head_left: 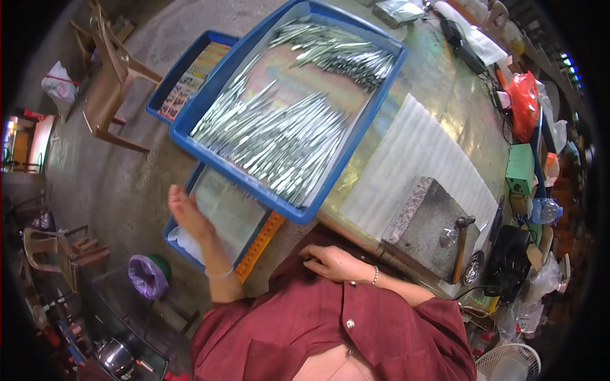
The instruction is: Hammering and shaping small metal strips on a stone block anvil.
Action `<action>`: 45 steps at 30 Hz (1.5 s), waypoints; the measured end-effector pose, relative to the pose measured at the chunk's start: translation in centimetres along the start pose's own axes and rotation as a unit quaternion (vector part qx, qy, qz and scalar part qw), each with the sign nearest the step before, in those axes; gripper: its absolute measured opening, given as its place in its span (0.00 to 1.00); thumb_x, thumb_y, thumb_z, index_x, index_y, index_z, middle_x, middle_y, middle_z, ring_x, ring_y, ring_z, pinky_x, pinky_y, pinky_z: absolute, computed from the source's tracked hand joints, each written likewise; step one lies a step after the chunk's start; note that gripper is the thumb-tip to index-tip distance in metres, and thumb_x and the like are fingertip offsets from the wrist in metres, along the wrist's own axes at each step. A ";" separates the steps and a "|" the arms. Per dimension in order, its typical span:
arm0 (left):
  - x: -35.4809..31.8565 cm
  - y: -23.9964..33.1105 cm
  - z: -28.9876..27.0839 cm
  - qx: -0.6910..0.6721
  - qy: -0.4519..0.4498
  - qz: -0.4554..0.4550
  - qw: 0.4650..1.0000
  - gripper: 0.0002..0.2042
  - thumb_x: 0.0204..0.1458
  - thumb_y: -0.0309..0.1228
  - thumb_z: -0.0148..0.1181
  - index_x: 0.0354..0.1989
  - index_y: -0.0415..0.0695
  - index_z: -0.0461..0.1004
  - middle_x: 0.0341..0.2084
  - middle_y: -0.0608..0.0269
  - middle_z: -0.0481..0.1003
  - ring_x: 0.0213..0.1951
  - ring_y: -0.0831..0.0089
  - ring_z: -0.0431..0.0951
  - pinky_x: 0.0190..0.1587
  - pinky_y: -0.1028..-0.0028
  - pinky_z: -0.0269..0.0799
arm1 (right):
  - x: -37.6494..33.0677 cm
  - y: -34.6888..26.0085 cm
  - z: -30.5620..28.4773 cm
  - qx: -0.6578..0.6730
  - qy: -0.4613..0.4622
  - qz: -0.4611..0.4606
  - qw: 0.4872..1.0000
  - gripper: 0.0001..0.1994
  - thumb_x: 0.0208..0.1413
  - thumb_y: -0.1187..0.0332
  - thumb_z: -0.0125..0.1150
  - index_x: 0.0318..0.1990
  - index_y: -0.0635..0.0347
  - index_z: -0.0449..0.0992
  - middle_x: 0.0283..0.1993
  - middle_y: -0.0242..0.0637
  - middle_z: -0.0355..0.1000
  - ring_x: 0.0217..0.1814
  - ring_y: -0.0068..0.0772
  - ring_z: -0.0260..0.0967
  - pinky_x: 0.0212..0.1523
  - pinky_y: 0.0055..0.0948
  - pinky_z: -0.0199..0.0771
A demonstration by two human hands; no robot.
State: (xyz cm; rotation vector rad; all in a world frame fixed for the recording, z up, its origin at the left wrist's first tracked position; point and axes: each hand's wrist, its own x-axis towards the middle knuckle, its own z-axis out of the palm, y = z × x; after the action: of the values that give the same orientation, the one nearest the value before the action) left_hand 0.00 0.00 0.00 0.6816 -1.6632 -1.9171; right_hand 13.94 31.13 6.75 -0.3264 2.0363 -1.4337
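Note:
My left hand (189, 213) is raised over the lower blue tray (168, 232) at the left, slightly blurred, its fingers loosely apart with nothing seen in them. My right hand (332, 261) lies on the dark red shirt (305, 292) at my front. Its fingers are stretched out and a little bent, holding nothing that shows. Ahead of both hands, a large blue tray (238, 180) holds many thin silvery metal rods (273, 140). They lie in one big spread on the near side and a smaller pile (337, 51) on the far side.
White foam sheet (419, 149) covers part of the table on the right, under a stone block (422, 222) with a hammer (460, 247) on it. Another blue tray (190, 79) and a chair (111, 95) stand left. An orange strip (257, 247) borders the lower tray. A lined bin (147, 277) is lower left.

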 end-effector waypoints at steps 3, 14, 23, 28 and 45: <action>-4.3 10.2 5.4 -0.045 -0.104 0.119 0.986 0.13 0.59 0.26 0.48 0.51 0.41 0.67 0.47 0.62 0.70 0.50 0.74 0.70 0.52 0.73 0.66 | -3.3 0.5 -2.8 -0.019 0.006 -0.010 1.000 0.12 0.54 0.68 0.55 0.44 0.64 0.69 0.37 0.50 0.72 0.40 0.50 0.72 0.39 0.39 0.70; -0.8 18.3 25.5 0.261 -0.574 0.292 0.719 0.12 0.51 0.27 0.55 0.43 0.37 0.73 0.39 0.53 0.75 0.40 0.66 0.77 0.42 0.72 0.72 | -14.7 -5.8 -9.5 0.191 0.092 0.050 0.976 0.14 0.59 0.75 0.48 0.52 0.67 0.68 0.48 0.41 0.72 0.50 0.30 0.70 0.52 0.26 0.67; 5.7 8.3 39.0 0.424 -0.453 0.524 0.583 0.13 0.45 0.23 0.50 0.41 0.38 0.71 0.39 0.45 0.73 0.43 0.51 0.74 0.47 0.59 0.70 | -21.3 -5.4 -7.3 0.199 0.460 0.026 0.865 0.11 0.52 0.84 0.49 0.43 0.70 0.72 0.42 0.43 0.73 0.40 0.29 0.73 0.43 0.25 0.72; 5.1 7.2 43.0 0.566 -0.438 0.482 0.506 0.10 0.42 0.26 0.50 0.34 0.39 0.71 0.38 0.45 0.73 0.43 0.48 0.74 0.45 0.56 0.71 | -21.3 -5.6 -9.0 0.090 0.505 -0.036 0.858 0.10 0.50 0.83 0.52 0.41 0.67 0.73 0.37 0.43 0.74 0.36 0.32 0.73 0.39 0.26 0.72; 5.6 6.7 46.9 0.735 -0.431 0.322 0.413 0.22 0.44 0.28 0.52 0.49 0.32 0.68 0.48 0.36 0.69 0.52 0.47 0.70 0.54 0.60 0.67 | -22.8 -2.1 -12.0 -0.292 0.562 0.241 0.735 0.27 0.42 0.83 0.51 0.56 0.64 0.61 0.53 0.50 0.62 0.56 0.52 0.59 0.58 0.42 0.58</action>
State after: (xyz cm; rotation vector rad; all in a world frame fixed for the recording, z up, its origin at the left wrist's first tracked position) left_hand -34.99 29.96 12.27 -0.7148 -3.2671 0.4500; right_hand 24.04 51.44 19.08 1.0483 3.1454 -0.5700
